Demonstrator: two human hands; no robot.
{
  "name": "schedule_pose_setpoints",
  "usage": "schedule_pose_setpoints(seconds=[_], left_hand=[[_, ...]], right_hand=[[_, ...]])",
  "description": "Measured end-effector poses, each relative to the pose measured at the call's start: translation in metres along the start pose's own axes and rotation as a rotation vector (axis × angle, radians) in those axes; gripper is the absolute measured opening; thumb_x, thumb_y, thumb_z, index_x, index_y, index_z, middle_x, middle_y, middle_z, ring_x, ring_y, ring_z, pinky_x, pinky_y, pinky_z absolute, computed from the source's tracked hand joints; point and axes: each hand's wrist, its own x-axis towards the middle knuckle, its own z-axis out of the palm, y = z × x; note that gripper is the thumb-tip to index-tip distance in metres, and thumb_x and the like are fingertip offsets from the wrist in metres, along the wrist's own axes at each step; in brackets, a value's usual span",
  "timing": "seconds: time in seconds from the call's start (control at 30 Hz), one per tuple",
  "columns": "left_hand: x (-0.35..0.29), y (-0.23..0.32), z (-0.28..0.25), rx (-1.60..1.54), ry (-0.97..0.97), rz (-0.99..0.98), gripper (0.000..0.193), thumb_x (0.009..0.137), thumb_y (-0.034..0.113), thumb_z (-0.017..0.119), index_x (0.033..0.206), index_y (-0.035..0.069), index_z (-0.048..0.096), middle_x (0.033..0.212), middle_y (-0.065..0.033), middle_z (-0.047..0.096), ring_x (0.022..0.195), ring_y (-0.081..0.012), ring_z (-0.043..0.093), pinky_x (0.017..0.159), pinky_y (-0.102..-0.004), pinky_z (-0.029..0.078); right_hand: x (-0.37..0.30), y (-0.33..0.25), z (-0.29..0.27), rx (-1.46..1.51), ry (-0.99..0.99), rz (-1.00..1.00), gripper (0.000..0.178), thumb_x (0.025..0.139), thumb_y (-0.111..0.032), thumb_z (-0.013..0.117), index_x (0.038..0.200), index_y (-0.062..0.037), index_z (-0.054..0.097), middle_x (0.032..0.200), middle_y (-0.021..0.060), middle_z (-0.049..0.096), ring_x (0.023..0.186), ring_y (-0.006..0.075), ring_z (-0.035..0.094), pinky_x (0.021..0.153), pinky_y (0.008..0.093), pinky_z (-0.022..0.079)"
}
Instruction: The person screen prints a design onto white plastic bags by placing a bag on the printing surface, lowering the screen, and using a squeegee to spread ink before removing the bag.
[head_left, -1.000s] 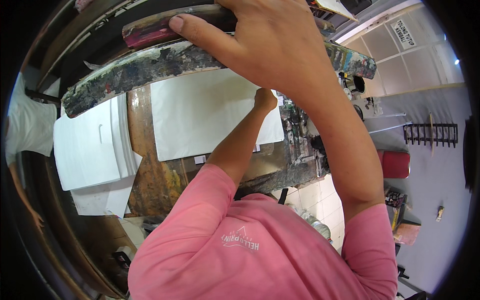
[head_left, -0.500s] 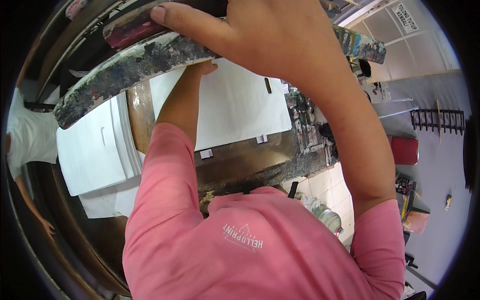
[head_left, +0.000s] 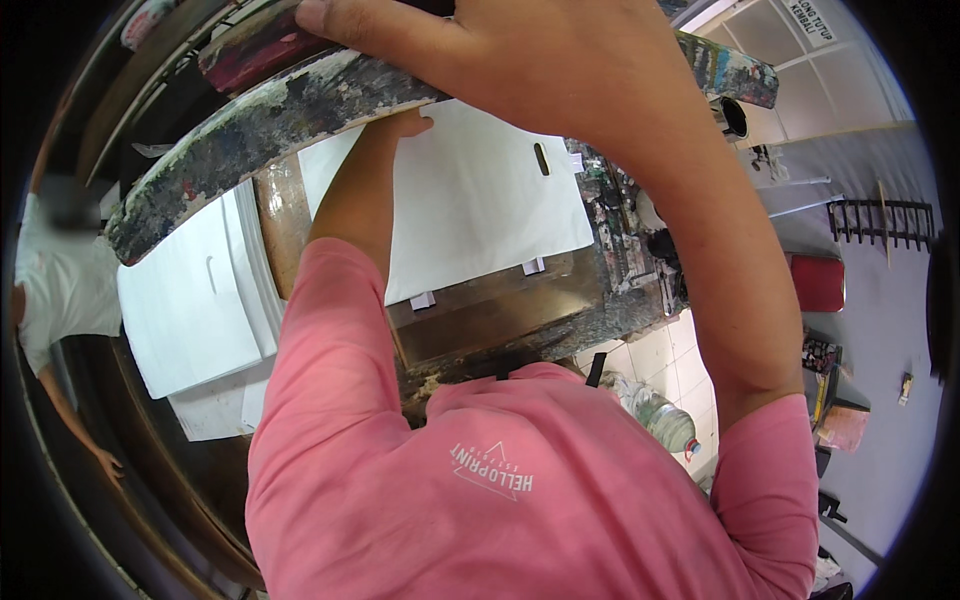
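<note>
We see a flat white piece with a dark oval slot (head_left: 480,200) lying on a worn dark brown board (head_left: 500,322), between our two arms and below a long, paint-crusted grey bar (head_left: 250,135). Small white folded tabs (head_left: 423,300) sit along its near edge, with another by its right edge; we judge that they mark where those edges belong.

Our left hand (head_left: 405,125) reaches over the white piece, close under the bar, perhaps to steady or smooth it there. Its thumb shows, but the bar hides its fingers, so we cannot tell whether they are spread or pinching. Our right hand (head_left: 540,60) arches above the bar, its thumb stretched away to the left toward a maroon-stained bar (head_left: 250,50). The remaining fingers run out of view, so we cannot tell what they grip; the pose suggests that it holds the barred frame up, giving the left arm room underneath.

Along the near side, a bare strip of board separates the white piece from our pink short-sleeved shirt (head_left: 390,510). To the right lies a paint-spattered table edge (head_left: 625,230). On the left, a thick stack of white sheets (head_left: 185,310) limits sideways room, while the low bar restricts upward movement.
</note>
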Motion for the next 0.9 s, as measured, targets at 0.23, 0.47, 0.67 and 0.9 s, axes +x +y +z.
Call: schedule_pose_setpoints(seconds=[0.23, 0.47, 0.67, 0.9], left_hand=[[-0.018, 0.017, 0.005, 0.05, 0.168, -0.044, 0.067, 0.09, 0.035, 0.074, 0.146, 0.002, 0.056, 0.145, -0.0266, 0.057, 0.135, -0.045, 0.054, 0.113, -0.0521, 0.044], [-0.181, -0.001, 0.024, -0.038, 0.614, -0.709, 0.064, 0.085, 0.021, 0.08, 0.138, -0.007, 0.059, 0.127, -0.0276, 0.06, 0.121, -0.045, 0.058, 0.106, -0.0522, 0.048], [-0.223, -0.025, -0.002, -0.078, 0.166, -0.995, 0.075, 0.08, 0.039, 0.088, 0.133, -0.004, 0.057, 0.136, -0.0272, 0.054, 0.127, -0.0469, 0.055, 0.106, -0.0566, 0.05], [-0.208, -0.06, -0.004, -0.304, 0.016, -1.075, 0.073, 0.069, 0.039, 0.093, 0.123, -0.004, 0.068, 0.132, -0.0263, 0.066, 0.124, -0.0447, 0.064, 0.103, -0.0579, 0.054]], right_hand=[[-0.003, 0.006, -0.003, -0.039, 0.04, -0.051, 0.066, 0.103, -0.056, 0.047, 0.078, 0.0006, 0.068, 0.065, 0.0137, 0.063, 0.068, 0.0297, 0.064, 0.087, 0.0505, 0.046], [0.006, 0.036, 0.02, 0.108, 0.057, -0.094, 0.066, 0.103, -0.059, 0.049, 0.084, 0.0005, 0.07, 0.078, 0.0173, 0.07, 0.079, 0.0329, 0.068, 0.091, 0.0483, 0.045], [0.003, 0.021, 0.019, 0.071, 0.101, -0.062, 0.064, 0.1, -0.061, 0.055, 0.085, -0.0004, 0.071, 0.084, 0.0193, 0.072, 0.087, 0.0345, 0.069, 0.093, 0.0471, 0.043], [-0.002, 0.028, 0.018, 0.125, 0.065, -0.075, 0.066, 0.1, -0.061, 0.054, 0.087, 0.0009, 0.072, 0.086, 0.022, 0.072, 0.09, 0.0361, 0.07, 0.097, 0.0484, 0.043]])
